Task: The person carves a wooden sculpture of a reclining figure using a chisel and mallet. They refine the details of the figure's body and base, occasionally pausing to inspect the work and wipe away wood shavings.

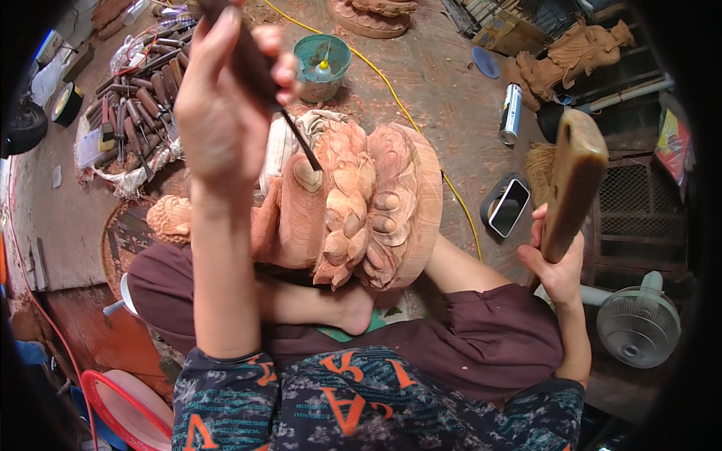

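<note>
In my left hand (226, 124), raised in front of me, is a carving chisel (252, 64) with a dark handle. Its thin blade slants down to the right, the tip over or against the wood carving (346, 199); contact cannot be made out. The reddish carving lies on its side by my crossed legs, with rounded petal-like forms and a thick round base at its right. My right hand (562, 267) grips a wooden mallet (575, 177), held up to the right, apart from the carving. A pale cloth (280, 146) sits at the carving's far left side.
Many wooden-handled chisels (143, 109) lie heaped at the left, near a small curly carved head (170, 218). Beyond the carving stand a green bucket (320, 86) and a yellow cord (387, 83). At right are a phone (510, 208), spray can (511, 113), carved figure (579, 60) and fan (638, 323).
</note>
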The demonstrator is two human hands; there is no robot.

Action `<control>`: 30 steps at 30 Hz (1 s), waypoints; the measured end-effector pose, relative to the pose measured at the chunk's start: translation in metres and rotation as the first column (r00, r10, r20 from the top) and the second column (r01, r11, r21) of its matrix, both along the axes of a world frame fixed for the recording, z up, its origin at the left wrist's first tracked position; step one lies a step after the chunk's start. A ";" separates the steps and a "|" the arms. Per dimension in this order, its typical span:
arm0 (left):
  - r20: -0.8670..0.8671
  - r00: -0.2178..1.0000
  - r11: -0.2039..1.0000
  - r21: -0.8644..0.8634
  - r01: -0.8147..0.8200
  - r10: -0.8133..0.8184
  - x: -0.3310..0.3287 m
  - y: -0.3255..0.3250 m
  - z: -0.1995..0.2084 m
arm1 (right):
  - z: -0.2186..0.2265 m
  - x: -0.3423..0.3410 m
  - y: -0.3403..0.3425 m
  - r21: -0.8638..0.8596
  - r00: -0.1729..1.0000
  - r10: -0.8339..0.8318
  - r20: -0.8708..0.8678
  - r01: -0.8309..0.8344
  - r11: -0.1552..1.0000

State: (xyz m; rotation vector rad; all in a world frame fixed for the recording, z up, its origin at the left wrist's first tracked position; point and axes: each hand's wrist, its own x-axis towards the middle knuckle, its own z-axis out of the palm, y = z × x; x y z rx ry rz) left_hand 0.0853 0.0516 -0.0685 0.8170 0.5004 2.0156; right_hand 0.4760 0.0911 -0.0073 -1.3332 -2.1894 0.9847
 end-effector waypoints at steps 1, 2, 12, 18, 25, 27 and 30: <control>-0.044 0.994 0.988 0.107 0.107 -0.103 0.007 0.005 0.005 | 0.001 0.002 -0.002 0.005 0.999 -0.019 -0.036 0.019 1.000; -0.129 0.992 0.999 0.031 0.014 -0.010 0.043 0.005 0.010 | 0.004 0.005 -0.002 0.061 1.000 0.004 -0.026 -0.002 0.998; -0.693 0.568 0.896 0.338 -0.289 0.444 0.188 0.016 -0.008 | 0.013 0.024 -0.003 0.400 0.995 -0.066 -0.080 0.093 0.912; -0.620 0.603 0.864 0.322 -0.388 0.502 0.189 0.022 -0.016 | 0.025 0.009 -0.006 0.422 0.999 -0.028 -0.036 0.041 0.906; -0.514 0.631 0.803 0.239 -0.545 0.581 0.186 0.031 -0.019 | 0.020 -0.008 -0.010 0.415 0.993 -0.021 -0.117 0.068 0.907; -0.498 0.636 0.796 0.224 -0.562 0.589 0.182 0.033 -0.022 | 0.023 -0.012 -0.017 0.435 0.989 -0.111 0.095 0.060 0.899; -0.449 0.662 0.794 0.237 -0.559 0.600 0.182 0.029 -0.017 | 0.014 0.007 -0.010 0.557 0.989 -0.084 0.121 0.002 0.831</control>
